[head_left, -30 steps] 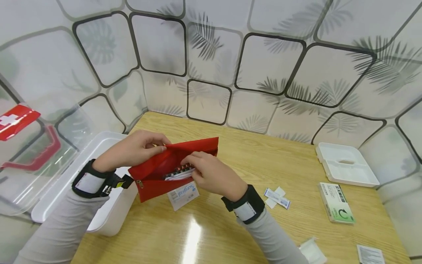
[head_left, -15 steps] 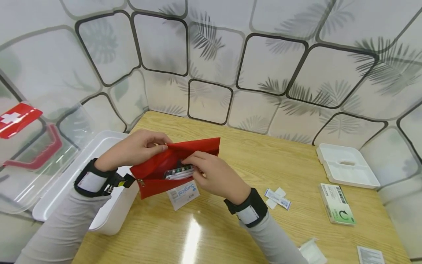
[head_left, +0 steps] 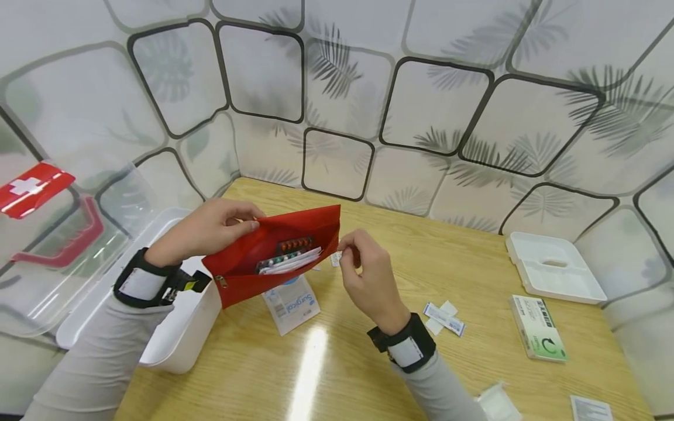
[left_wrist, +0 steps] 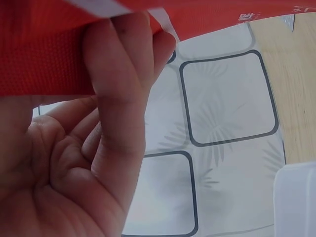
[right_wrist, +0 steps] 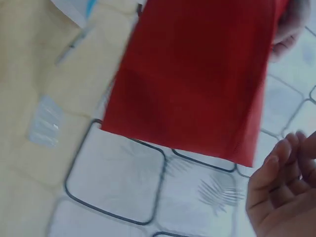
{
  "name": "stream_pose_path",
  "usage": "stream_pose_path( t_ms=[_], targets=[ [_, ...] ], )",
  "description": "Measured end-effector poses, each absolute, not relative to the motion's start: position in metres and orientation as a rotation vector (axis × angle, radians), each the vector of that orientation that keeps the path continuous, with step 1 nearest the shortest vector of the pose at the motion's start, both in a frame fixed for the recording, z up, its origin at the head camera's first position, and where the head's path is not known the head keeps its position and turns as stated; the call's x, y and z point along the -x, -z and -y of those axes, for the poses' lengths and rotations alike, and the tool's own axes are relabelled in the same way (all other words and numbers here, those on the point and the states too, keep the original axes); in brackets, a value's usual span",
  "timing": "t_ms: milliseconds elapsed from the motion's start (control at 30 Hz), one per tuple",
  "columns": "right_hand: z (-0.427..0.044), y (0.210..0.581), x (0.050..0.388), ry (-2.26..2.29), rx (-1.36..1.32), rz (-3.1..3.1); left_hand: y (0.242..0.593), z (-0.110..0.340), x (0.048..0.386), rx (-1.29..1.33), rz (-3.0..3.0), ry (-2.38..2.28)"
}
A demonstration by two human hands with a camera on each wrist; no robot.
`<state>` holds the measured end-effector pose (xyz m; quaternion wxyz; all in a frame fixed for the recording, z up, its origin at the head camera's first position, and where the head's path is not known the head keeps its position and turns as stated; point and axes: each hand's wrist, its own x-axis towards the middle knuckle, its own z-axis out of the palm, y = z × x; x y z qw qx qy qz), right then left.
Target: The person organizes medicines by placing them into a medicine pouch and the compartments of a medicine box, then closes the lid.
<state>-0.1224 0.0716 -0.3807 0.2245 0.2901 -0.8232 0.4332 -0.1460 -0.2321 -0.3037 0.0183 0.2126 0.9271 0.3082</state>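
Left grip (head_left: 218,225): pinching the far upper edge of the red pouch toward its left end, thumb and fingers closed on the cloth.
Right grip (head_left: 371,275): fingers loosely bent, just beside the pouch's right end; seen from the right wrist, a gap parts hand and cloth.
Red pouch (head_left: 265,242): hanging from the left grip over the wooden surface (head_left: 363,374), tilted, mouth gaping, zipper pull (head_left: 222,282) below the left grip.
Pouch contents: an orange-red blister pack (head_left: 295,244), a green-and-white blister pack (head_left: 276,261) and white packets (head_left: 295,263), all between the two grips.
"Surgical" packet (head_left: 292,304): below the pouch, left of the right grip and nearer the person.
First-aid case (head_left: 181,342): under and left of the left grip, its clear lid raised, red handle (head_left: 79,240) and white-cross label (head_left: 27,187) showing.
Blue-and-white sachet (head_left: 444,318): right of the right grip, lying across a white piece (head_left: 449,308).
White tray (head_left: 558,263): well to the right of the right grip, with the green-and-white box (head_left: 539,327) just nearer the person.
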Motion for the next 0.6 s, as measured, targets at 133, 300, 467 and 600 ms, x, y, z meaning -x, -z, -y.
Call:
stream_pose_path(
  t_ms=[133, 300, 467, 600],
  targets=[
    [-0.069, 0.402, 0.124, -1.163, -0.643, 2.506, 0.303, 0.236, 0.146, -0.644, -2.906, -0.968],
    [-0.06, 0.426, 0.128, -0.937, -0.585, 2.849, 0.302, 0.239, 0.145, -0.612, -2.927, -1.007],
    [-0.049, 0.444, 0.133, -0.764, -0.576, 3.029, 0.301, 0.237, 0.147, -0.582, -2.919, -1.047],
    [-0.038, 0.456, 0.134, -0.668, -0.598, 3.147, 0.299, 0.235, 0.148, -0.577, -2.918, -1.071]
  ],
)
